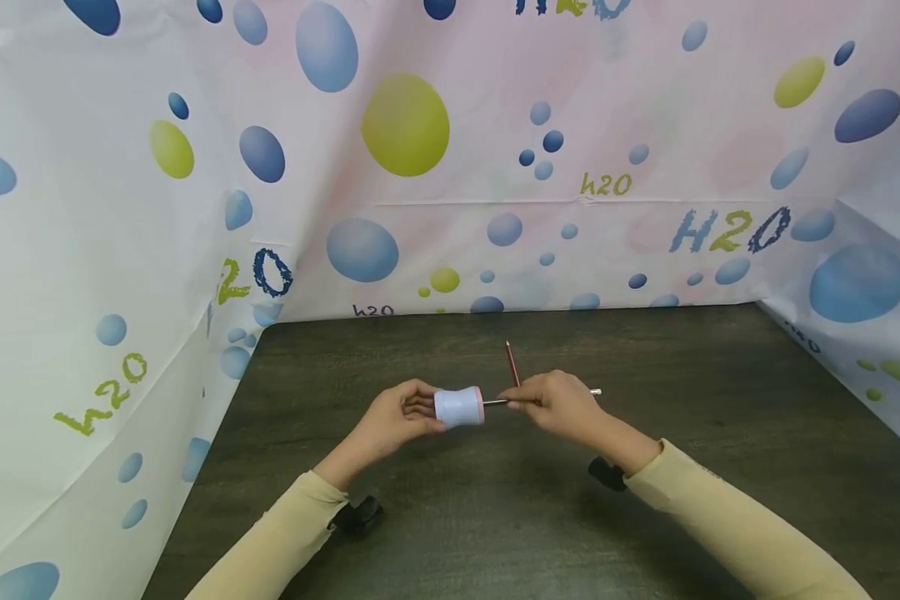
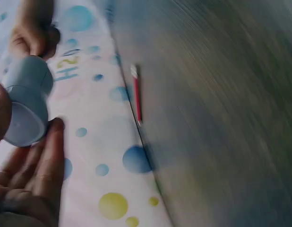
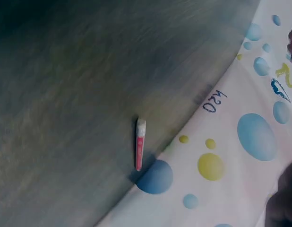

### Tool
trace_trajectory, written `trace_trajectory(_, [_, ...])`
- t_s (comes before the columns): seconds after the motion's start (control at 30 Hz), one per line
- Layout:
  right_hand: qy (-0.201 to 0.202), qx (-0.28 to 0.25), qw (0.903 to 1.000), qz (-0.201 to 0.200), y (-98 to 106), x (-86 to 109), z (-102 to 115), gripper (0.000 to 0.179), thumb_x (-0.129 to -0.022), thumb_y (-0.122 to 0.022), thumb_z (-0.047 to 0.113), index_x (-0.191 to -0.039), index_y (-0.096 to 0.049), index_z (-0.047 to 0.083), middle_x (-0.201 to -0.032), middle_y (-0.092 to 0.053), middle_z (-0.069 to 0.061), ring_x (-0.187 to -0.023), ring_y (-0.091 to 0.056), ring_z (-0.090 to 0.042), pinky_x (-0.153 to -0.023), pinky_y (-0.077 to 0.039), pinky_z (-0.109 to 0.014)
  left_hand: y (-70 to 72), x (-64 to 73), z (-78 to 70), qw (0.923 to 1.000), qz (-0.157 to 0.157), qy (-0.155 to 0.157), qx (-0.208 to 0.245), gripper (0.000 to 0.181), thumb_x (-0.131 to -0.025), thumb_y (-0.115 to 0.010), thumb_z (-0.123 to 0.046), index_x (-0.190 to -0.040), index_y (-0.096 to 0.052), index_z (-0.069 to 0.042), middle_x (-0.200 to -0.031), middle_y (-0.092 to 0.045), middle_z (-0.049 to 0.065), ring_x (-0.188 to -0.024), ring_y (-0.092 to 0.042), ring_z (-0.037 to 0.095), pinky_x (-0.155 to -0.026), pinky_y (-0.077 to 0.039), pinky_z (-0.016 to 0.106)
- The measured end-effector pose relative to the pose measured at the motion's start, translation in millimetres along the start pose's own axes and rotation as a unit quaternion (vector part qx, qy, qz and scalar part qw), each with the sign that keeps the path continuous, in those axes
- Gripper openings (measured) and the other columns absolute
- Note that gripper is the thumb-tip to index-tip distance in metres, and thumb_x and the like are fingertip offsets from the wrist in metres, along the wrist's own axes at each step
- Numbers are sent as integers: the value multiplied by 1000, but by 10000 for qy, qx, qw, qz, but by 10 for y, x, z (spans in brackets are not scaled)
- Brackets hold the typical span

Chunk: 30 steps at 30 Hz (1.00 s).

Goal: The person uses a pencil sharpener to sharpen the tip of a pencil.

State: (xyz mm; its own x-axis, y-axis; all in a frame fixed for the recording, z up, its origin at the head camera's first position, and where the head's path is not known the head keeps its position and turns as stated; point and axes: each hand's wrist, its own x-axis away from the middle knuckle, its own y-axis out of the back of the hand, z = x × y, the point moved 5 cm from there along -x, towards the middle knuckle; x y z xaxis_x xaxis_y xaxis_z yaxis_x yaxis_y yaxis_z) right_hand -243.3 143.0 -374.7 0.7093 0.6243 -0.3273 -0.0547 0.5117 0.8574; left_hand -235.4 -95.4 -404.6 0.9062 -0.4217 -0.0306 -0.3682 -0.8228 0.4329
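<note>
In the head view my left hand (image 1: 392, 423) holds a small light-blue cup (image 1: 457, 407) on its side, thumb below and fingers above. The cup narrows at its middle, and its pink rim points right. My right hand (image 1: 561, 405) pinches a thin stick with a pale end (image 1: 596, 392). Its dark, slender front reaches the cup's rim; whether the tip is inside cannot be told. The left wrist view shows the cup (image 2: 27, 101) from its base, between thumb and fingers. Behind my right hand lies a red pencil-like stick (image 1: 512, 364) with a whitish end.
A dark wood-grain table (image 1: 390, 358) spreads under both hands. White sheeting (image 1: 480, 192) printed with blue and green bubbles stands along its back and sides. Black straps with small devices (image 1: 358, 515) are on both wrists, by the beige sleeves (image 1: 277, 537).
</note>
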Motion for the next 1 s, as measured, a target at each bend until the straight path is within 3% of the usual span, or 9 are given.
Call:
trace_trajectory(0.1, [-751,-1207,9850,974,-50,-23,-109,23,-98,-67,11,-114,-77,-2,-106,-79,-20,-59,-58,-7,-53,-41,-16,-19,45,-88,9929,-344,-701,-892,44,-84,-83,-9,-123,-66,0,-123,-72,19,-105,-74,32,-89,-63,36])
trace_trajectory(0.2, [-1014,-2033,9603,1616,-91,-31,-174,27,-100,-63,9,-116,-73,-10,-106,-75,-30,-64,-62,-25,-61,-50,-22,-44,85,-136,9804,-491,-1137,-1529,47,-79,-87,-11,-121,-68,-3,-122,-74,15,-103,-74,29,-90,-63,36])
trace_trajectory(0.3, [-1022,-2130,9567,1698,-95,-29,-191,29,-101,-62,11,-119,-72,-10,-101,-75,-31,-66,-63,-23,-63,-52,-23,-44,72,-116,9876,-238,-1014,-1173,56,-81,-86,-11,-130,-60,-1,-131,-67,18,-115,-69,33,-98,-61,39])
trace_trajectory(0.4, [-821,-1360,9805,1161,-45,-22,-148,27,-101,-64,15,-120,-75,-1,-100,-78,-21,-63,-58,-6,-56,-44,-18,-16,8,-35,9990,172,-333,-246,69,-92,-79,-24,-145,-45,2,-140,-58,27,-124,-63,40,-101,-59,43])
trace_trajectory(0.5, [-219,-131,9993,278,13,-3,-47,22,-95,-72,14,-115,-79,9,-82,-75,-7,-55,-38,2,-51,-30,-16,-22,-29,83,9919,634,629,907,75,-103,-58,-46,-149,-38,10,-133,-64,30,-112,-72,31,-94,-63,40])
trace_trajectory(0.63, [1046,1295,9813,-963,27,43,122,24,-82,-82,4,-103,-83,15,-67,-63,4,-54,-33,2,-50,-19,-13,-69,-5,157,9742,1029,1257,1566,73,-108,-45,-49,-139,-48,17,-112,-73,28,-85,-77,12,-79,-65,27])
trace_trajectory(0.73, [1232,1540,9726,-1232,20,61,172,27,-78,-83,1,-100,-83,16,-64,-61,5,-53,-30,2,-49,-15,-13,-53,1,114,9806,870,1004,1440,53,-107,-55,-29,-135,-51,16,-117,-70,32,-90,-77,15,-82,-65,29])
trace_trajectory(0.9, [75,82,9999,-55,26,-12,82,20,-90,-75,9,-109,-81,7,-82,-79,-6,-54,-33,4,-49,-26,-15,21,33,-47,9987,-33,125,500,44,-95,-73,-9,-133,-58,7,-127,-67,29,-107,-74,30,-90,-64,36])
trace_trajectory(1.0, [-870,-1678,9749,1176,-38,-54,-56,24,-99,-65,10,-114,-76,-4,-82,-77,-17,-51,-37,2,-48,-33,-17,15,85,-179,9961,-370,-707,-384,46,-86,-80,-4,-129,-64,2,-126,-70,24,-107,-74,33,-88,-64,31])
